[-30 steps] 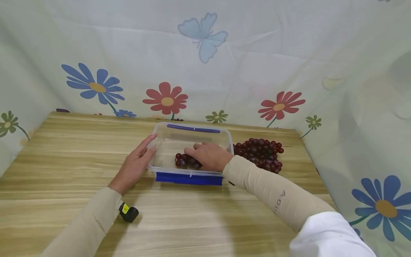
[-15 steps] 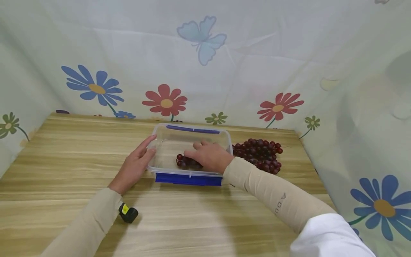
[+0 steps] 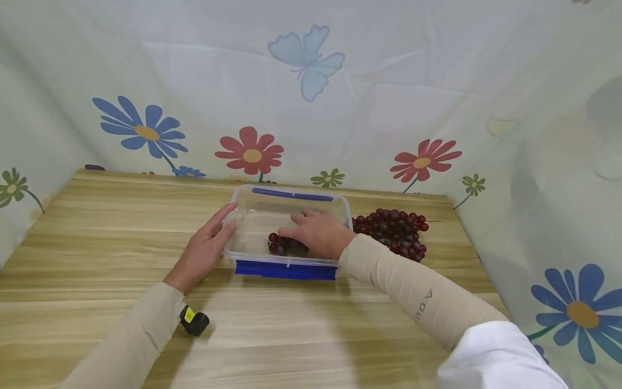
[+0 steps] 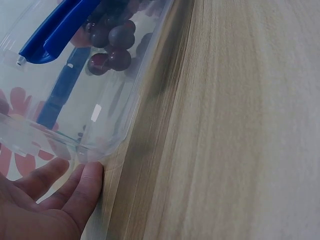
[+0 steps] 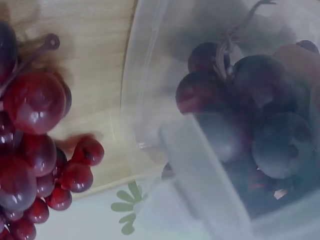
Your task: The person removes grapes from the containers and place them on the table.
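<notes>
In the head view a clear plastic food container [image 3: 238, 243] with blue latches stands open on the wooden table. A small bunch of dark red grapes [image 3: 277, 247] lies inside near its front wall. My right hand [image 3: 322, 235] reaches over the right rim and rests on the bunch, thumb and fingers spread, fingertips partly hidden. The right wrist view shows grapes [image 5: 215, 92] through the cloudy wall. My left hand [image 3: 201, 251] is at the container's left side, fingers straight; in the left wrist view its fingertips [image 4: 89, 175] touch the container's corner.
A larger heap of red grapes [image 3: 393, 229] lies on the table [image 3: 121, 227] just right of the container. Floral cloth [image 3: 311, 124] hangs behind and at both sides. A black wrist camera [image 3: 195, 321] sits on the left sleeve.
Inside the container, the grapes have shifted slightly to the right. My right fingers have spread a little toward the far wall. The left hand and container have stayed in place.
</notes>
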The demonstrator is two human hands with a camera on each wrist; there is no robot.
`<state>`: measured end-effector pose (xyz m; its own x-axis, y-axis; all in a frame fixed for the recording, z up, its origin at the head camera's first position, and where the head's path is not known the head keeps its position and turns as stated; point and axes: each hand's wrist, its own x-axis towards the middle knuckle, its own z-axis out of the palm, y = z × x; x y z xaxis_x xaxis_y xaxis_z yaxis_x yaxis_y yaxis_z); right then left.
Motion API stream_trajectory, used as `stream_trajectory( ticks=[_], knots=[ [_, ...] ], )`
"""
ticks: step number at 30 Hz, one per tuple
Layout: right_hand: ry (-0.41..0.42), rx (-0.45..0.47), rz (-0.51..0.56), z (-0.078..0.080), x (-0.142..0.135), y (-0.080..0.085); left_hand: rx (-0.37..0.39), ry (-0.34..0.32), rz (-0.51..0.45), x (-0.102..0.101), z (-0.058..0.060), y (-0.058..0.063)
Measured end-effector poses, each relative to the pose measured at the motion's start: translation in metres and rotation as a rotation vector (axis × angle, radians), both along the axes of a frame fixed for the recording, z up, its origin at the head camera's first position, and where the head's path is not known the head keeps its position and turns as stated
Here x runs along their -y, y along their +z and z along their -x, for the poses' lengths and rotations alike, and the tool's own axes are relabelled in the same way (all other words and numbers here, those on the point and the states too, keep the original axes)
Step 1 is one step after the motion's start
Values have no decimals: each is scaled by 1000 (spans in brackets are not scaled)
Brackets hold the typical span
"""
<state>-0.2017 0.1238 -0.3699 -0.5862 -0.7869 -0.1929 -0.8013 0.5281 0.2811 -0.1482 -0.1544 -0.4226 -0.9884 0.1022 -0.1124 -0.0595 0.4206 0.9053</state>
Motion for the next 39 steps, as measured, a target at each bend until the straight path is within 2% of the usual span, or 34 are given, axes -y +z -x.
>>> stream_trajectory(
  ticks=[4,11,21,39],
  knots=[
    [-24,32,9,2,-2,6,5,-1,0,0,0,0],
    [-19,-15,-4,2,-6,18,15,4,-5,0,-1,-1],
    [-26,-30,10,-4,-13,39,18,2,-14,0,-4,-3],
    [18,-37,69,-11,-31,75,23,-2,-11,-2,-4,-2]
  ],
)
